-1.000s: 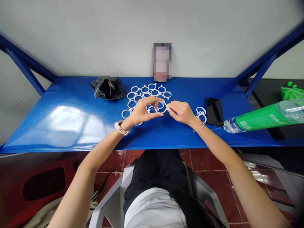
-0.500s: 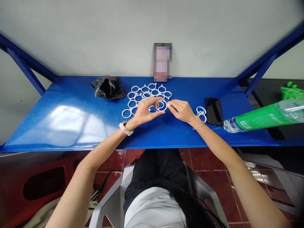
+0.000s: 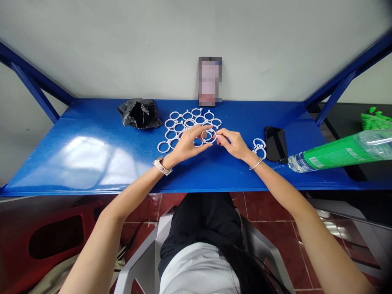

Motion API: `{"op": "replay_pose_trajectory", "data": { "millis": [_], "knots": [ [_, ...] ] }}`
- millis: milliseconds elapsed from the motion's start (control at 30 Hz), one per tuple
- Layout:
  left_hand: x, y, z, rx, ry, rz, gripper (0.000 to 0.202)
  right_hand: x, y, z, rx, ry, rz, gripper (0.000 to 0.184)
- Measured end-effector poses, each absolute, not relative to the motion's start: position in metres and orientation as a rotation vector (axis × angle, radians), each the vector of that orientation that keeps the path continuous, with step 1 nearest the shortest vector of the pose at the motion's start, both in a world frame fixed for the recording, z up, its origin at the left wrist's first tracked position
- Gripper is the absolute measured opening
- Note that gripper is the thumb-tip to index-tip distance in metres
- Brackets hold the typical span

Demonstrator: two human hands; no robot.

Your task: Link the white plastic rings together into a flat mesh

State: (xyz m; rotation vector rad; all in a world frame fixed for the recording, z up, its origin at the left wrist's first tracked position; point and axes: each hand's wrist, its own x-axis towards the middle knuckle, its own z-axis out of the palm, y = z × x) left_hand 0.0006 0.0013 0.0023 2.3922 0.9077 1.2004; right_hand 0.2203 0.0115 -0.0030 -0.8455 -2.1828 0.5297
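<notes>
A white plastic curtain ring [image 3: 209, 141] is held upright between my two hands above the table. My left hand [image 3: 190, 143] curves around its left side, thumb at the lower rim and fingers at the upper rim. At the ring's right edge, my right hand [image 3: 232, 142] pinches it with thumb and forefinger. Behind and left of my left hand lie several more white rings [image 3: 174, 123], spread flat and partly hidden by that hand. A few linked or stacked white rings [image 3: 259, 148] rest right of my right wrist.
A crumpled black plastic bag [image 3: 139, 113] sits open at the back left of the blue table [image 3: 128, 163]. One phone [image 3: 209, 81] leans on the wall; another dark phone [image 3: 276, 143] lies flat at right. Beside it is a green-labelled bottle [image 3: 339, 152].
My right fingers have shifted slightly on the ring's right edge, and the ring has turned a little. Both hands stay in nearly the same place.
</notes>
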Motion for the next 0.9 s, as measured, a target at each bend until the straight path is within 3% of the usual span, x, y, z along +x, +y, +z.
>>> {"op": "replay_pose_trajectory", "data": {
  "millis": [267, 600, 900],
  "knots": [
    [0.0, 0.001, 0.003, 2.433, 0.879, 1.205, 0.043, 0.216, 0.009, 0.006, -0.853, -2.022, 1.008, 0.038],
    [0.0, 0.001, 0.002, 2.357, 0.883, 1.189, 0.052, 0.216, 0.009, 0.006, -0.882, -1.929, 1.149, 0.042],
    [-0.001, 0.001, 0.005, 2.355, 0.89, 1.27, 0.046, 0.217, 0.011, 0.001, -0.816, -1.725, 1.348, 0.043]
  ]
}}
